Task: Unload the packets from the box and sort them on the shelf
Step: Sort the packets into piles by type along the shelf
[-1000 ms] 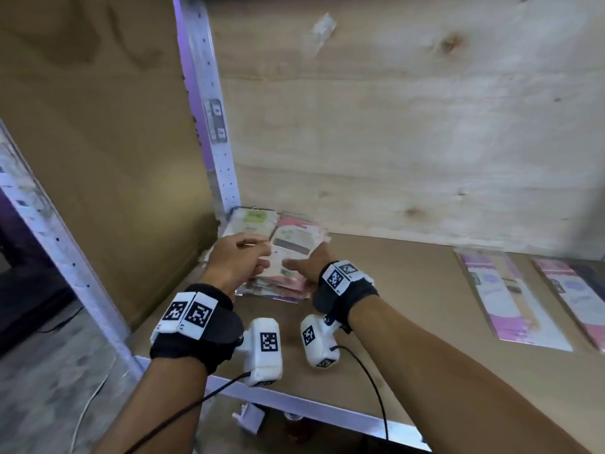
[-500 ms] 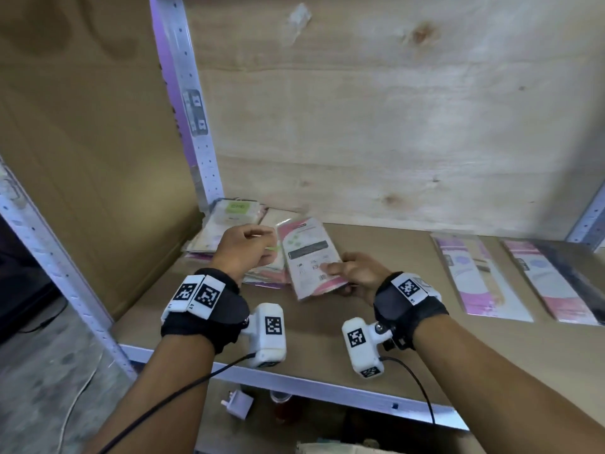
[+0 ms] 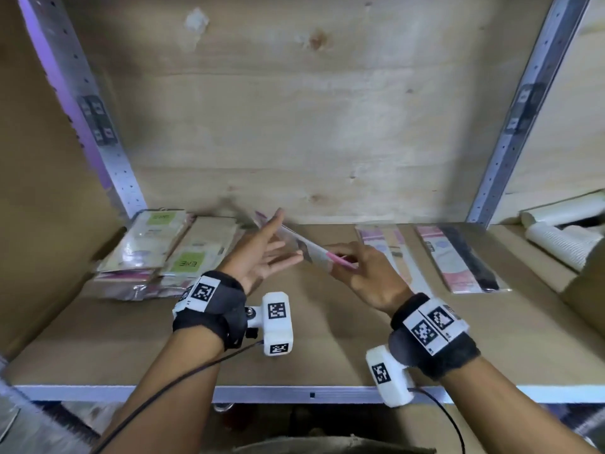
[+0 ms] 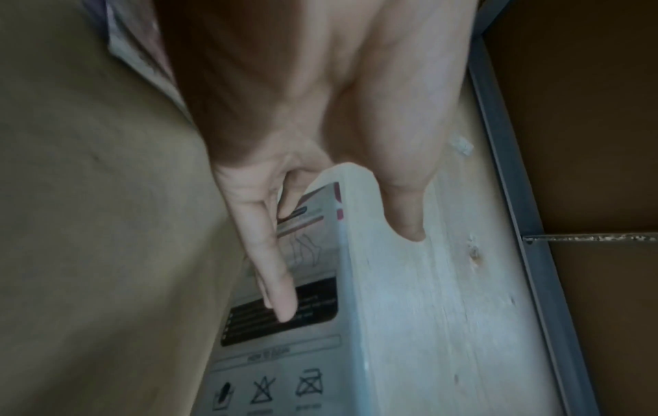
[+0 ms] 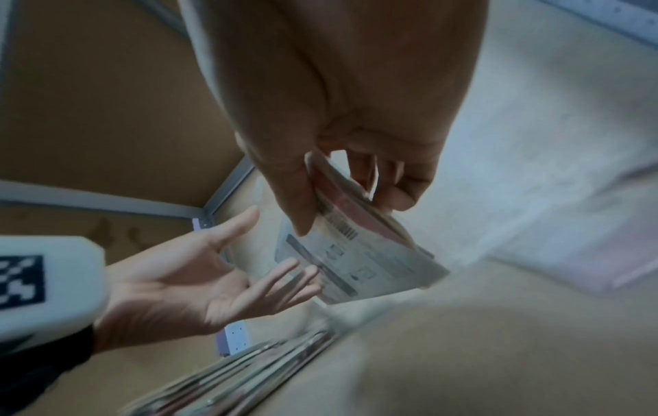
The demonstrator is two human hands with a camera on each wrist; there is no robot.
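My right hand [image 3: 343,262] pinches a white and pink packet [image 3: 307,249] by its near end and holds it tilted on edge above the shelf board [image 3: 327,339]. The right wrist view shows the thumb and fingers clamping the packet [image 5: 359,253]. My left hand [image 3: 262,253] is open, palm turned toward the packet, with straight fingers [image 4: 270,253] lying against its printed face [image 4: 306,323]. Two piles of packets [image 3: 150,250] [image 3: 196,253] lie at the shelf's back left. Two longer pink packets [image 3: 389,253] [image 3: 458,257] lie flat at the back right.
Metal uprights stand at the back left [image 3: 111,158] and back right [image 3: 510,142], with a plywood back wall between them. White rolled items [image 3: 563,237] and a cardboard edge [image 3: 586,290] sit in the bay to the right. A metal rail [image 3: 311,393] runs along the shelf's front.
My right hand has lifted the packet off the left pile, carried it right and tipped it on edge. My left hand left the pile, opened and now touches the packet.
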